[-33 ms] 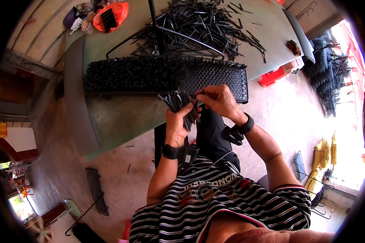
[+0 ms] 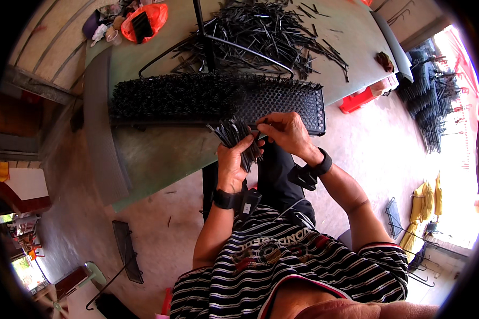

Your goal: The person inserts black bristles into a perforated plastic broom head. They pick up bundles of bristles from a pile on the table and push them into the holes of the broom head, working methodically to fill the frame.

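Note:
My left hand (image 2: 231, 164) is closed around a bundle of thin black strips (image 2: 233, 133), their ends fanning out above the thumb. Beside it, my right hand (image 2: 290, 134) pinches thumb and forefinger on what looks like one dark strip near the bundle's edge; the fingers partly hide it. Just beyond both hands lies a long black perforated panel (image 2: 290, 109). Dense black tufts (image 2: 175, 98) cover its left and middle part, while rows of bare holes show at its right end. A bent metal rod frame (image 2: 245, 49) with an upright bar rises behind the panel.
A loose heap of black strips (image 2: 255, 37) is spread on the green table (image 2: 149, 159) behind the panel. An orange plastic bag (image 2: 157, 21) sits far left, a red stool (image 2: 355, 102) off the right edge. Another dark panel (image 2: 125, 247) stands on the floor, lower left.

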Demonstrator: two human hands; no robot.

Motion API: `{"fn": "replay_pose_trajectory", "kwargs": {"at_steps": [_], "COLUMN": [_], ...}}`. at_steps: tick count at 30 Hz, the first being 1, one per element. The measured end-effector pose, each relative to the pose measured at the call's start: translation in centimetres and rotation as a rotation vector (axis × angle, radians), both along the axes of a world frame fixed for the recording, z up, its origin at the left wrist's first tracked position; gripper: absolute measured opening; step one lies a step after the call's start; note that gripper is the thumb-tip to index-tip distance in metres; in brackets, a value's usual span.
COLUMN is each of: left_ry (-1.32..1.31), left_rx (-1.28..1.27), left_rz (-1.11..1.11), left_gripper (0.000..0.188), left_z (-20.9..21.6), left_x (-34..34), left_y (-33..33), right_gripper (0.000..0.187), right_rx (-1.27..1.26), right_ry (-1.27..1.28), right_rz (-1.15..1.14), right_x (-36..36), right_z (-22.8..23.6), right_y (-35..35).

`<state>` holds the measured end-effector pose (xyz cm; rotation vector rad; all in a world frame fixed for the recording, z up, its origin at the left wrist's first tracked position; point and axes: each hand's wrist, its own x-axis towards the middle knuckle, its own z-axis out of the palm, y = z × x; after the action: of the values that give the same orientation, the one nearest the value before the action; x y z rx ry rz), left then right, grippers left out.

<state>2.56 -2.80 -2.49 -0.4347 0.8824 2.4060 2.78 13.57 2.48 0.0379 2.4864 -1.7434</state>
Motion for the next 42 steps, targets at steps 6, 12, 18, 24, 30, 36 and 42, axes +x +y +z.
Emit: {"fn": "replay_pose_trajectory", "kwargs": {"at_steps": [6, 12, 18, 24, 30, 36, 42], "left_ry": [-0.027, -0.060, -0.073, 0.036, -0.001, -0.065, -0.101], "left_rx": [-0.063, -0.047, -0.043, -0.162, -0.163, -0.157, -0.135], "left_rz": [0.051, 0.121, 0.101, 0.034, 0.029, 0.003, 0.005], "left_gripper": [0.020, 0.021, 0.016, 0.012, 0.016, 0.014, 0.013], "left_z": [0.3, 0.8, 0.9, 1.1, 1.3, 0.5, 0.0], "left_x": [-0.1, 0.0, -0.1, 0.1, 0.2, 0.0, 0.0], "left_y": [-0.2, 0.2, 0.0, 0.0, -0.2, -0.7, -0.7], "right_gripper": [0.016, 0.042, 0.028, 0.022, 0.014, 0.016, 0.013], "right_rx": [0.167, 0.557, 0.118, -0.134, -0.382, -0.071, 0.101], "right_ry": [0.648, 0.900, 0.691, -0.071, 0.090, 0.550, 0.661], "right_rz": [-0.194, 0.351, 0.167, -0.189, -0.282, -0.453, -0.409], "right_x": [2.4, 3.2, 3.0, -0.2, -2.0, -4.7, -6.6], "right_z": [-0.2, -2.0, -3.0, -1.5, -0.4, -0.2, -2.5], "right_y": [-0.9, -0.6, -0.8, -1.0, -0.5, -1.0, -0.7]}}
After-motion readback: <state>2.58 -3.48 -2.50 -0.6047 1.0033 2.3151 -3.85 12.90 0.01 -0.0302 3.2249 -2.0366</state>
